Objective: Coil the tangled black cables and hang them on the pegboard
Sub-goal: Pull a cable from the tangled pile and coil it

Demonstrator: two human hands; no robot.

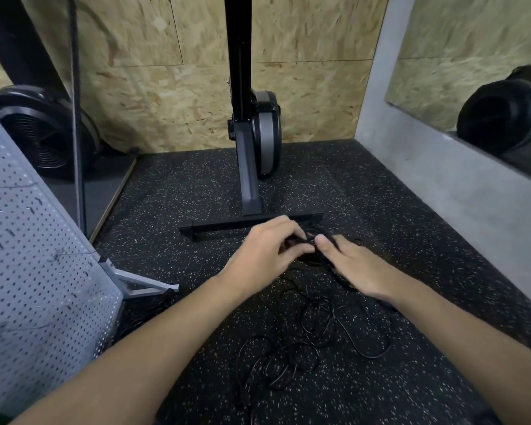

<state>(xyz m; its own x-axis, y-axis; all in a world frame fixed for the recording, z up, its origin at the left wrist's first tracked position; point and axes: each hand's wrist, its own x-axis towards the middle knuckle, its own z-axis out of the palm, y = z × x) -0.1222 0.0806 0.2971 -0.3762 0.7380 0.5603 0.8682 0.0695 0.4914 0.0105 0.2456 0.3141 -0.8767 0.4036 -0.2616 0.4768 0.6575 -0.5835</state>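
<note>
We see the left hand (265,256) and the right hand (357,269) meeting low over the black rubber floor with white speckles (380,191). The fingers (285,229) of the left hand are curled around a small bunch of the tangled thin black cables (304,342). The thumb of the right hand pinches the same bunch from the other side, and a strand passes under the right palm. The other right fingers are hidden behind the back of the hand, so we cannot tell how they lie.

Most of the cables lie loose on the floor, nearer to us than the fingers, in many crossing loops. Against the dark floor the single strands are hard to follow.

Just beyond the fingers stands the black upright exercise machine with a grey wheel housing (265,133); its flat foot bar lies near the knuckles. Far to the left of the fingers is the grey perforated metal pegboard (37,271) on a grey metal foot, cut off by the picture's edge. Behind it a black round ribbed wheel (43,130) is partly hidden. The walls beyond are pale chipboard panels (166,96). To the right of the fingers a grey concrete wall (442,185) carries a mirror (472,56).
</note>
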